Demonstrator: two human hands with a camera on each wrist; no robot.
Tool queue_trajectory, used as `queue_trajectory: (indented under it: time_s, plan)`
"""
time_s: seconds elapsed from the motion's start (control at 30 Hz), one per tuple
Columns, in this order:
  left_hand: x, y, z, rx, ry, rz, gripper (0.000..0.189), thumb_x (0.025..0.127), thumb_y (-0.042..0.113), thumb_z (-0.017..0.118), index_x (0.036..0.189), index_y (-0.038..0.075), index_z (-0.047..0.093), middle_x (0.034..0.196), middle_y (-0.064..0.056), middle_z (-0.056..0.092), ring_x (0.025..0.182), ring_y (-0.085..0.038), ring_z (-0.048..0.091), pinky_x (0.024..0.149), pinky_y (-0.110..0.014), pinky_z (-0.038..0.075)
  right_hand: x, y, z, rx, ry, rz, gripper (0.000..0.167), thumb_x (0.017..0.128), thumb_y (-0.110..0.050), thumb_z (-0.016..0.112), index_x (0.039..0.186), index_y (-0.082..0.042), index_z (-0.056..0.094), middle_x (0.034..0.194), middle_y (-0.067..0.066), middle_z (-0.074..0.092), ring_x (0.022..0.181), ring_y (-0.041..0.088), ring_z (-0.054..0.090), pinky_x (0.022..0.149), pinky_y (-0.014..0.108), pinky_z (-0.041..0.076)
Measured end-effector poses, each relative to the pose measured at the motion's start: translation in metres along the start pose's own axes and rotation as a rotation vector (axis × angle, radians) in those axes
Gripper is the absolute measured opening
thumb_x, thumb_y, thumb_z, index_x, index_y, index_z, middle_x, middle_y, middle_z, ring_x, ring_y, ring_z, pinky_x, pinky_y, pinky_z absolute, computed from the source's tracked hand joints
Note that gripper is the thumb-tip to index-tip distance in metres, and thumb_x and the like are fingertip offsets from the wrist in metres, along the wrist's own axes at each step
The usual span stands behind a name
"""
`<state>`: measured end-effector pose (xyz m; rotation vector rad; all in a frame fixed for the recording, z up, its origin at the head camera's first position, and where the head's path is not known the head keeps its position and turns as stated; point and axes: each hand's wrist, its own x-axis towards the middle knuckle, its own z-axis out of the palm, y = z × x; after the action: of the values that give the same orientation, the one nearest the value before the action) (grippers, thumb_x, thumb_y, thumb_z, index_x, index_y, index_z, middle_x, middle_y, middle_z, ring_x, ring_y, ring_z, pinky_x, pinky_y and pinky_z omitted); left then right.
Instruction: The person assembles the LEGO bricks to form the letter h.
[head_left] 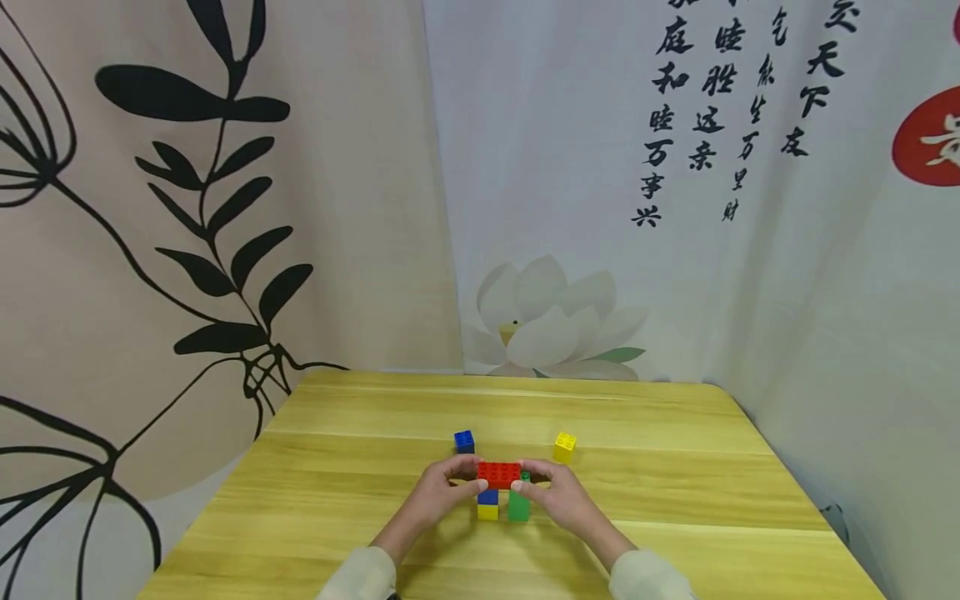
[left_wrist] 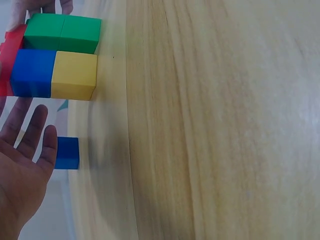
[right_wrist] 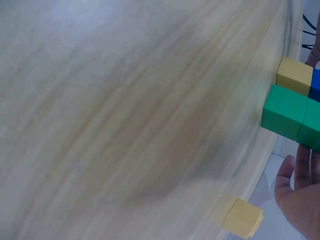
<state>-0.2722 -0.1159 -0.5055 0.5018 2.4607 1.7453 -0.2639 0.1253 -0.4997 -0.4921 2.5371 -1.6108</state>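
A long red toy brick (head_left: 498, 475) lies level across the tops of two short stacks. The left stack is a blue brick (left_wrist: 32, 73) over a yellow brick (left_wrist: 74, 76); the right one is two green bricks (right_wrist: 285, 112). My left hand (head_left: 444, 490) holds the red brick's left end, thumb on its near side. At the other end my right hand (head_left: 561, 497) grips it the same way, its thumb at the near corner. The green bricks' top is partly hidden by the right hand and the red brick, which sits slightly off the right stack's outer edge.
A loose blue brick (head_left: 464, 442) stands on the wooden table (head_left: 360, 467) beyond my left hand. Farther right, a loose yellow brick (head_left: 565, 447) stands beyond my right hand. A printed curtain (head_left: 360, 208) hangs behind the table's back edge.
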Motion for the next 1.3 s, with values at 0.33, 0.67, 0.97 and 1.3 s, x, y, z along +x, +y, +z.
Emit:
queue_trajectory:
  time_s: [0.33, 0.67, 0.97, 1.3]
  plan:
    - [0.001, -0.002, -0.001, 0.003, -0.007, -0.039, 0.039, 0.091, 0.033, 0.073, 0.123, 0.011, 0.067, 0.112, -0.001, 0.068, 0.103, -0.020, 0.061, 0.086, -0.039, 0.051, -0.001, -0.001, -0.009, -0.011, -0.011, -0.004, 0.052, 0.095, -0.033, 0.068, 0.137, -0.004, 0.058, 0.127, 0.016, 0.062, 0.113, 0.034, 0.058, 0.084, 0.043, 0.054]
    - [0.000, -0.002, -0.002, -0.010, -0.016, -0.062, 0.038, 0.089, 0.032, 0.076, 0.120, 0.012, 0.068, 0.110, -0.001, 0.067, 0.102, -0.021, 0.060, 0.086, -0.038, 0.050, 0.006, 0.016, -0.044, -0.026, 0.241, 0.047, 0.043, 0.097, -0.034, 0.066, 0.131, -0.007, 0.064, 0.116, 0.003, 0.066, 0.110, 0.023, 0.059, 0.087, 0.037, 0.052]
    - [0.001, -0.009, -0.002, -0.017, -0.036, -0.088, 0.036, 0.088, 0.033, 0.077, 0.118, 0.015, 0.069, 0.108, 0.000, 0.067, 0.101, -0.021, 0.059, 0.085, -0.039, 0.049, 0.013, 0.038, -0.073, -0.094, 0.337, 0.144, 0.046, 0.098, -0.029, 0.065, 0.134, -0.003, 0.060, 0.126, 0.016, 0.062, 0.112, 0.028, 0.057, 0.093, 0.042, 0.048]
    - [0.000, -0.011, 0.001, -0.034, -0.031, -0.071, 0.035, 0.089, 0.030, 0.076, 0.119, 0.014, 0.070, 0.109, 0.001, 0.068, 0.101, -0.020, 0.059, 0.083, -0.039, 0.049, 0.023, 0.058, -0.076, -0.114, 0.317, 0.214, 0.052, 0.096, -0.026, 0.068, 0.138, 0.002, 0.055, 0.134, 0.023, 0.056, 0.116, 0.035, 0.055, 0.094, 0.049, 0.047]
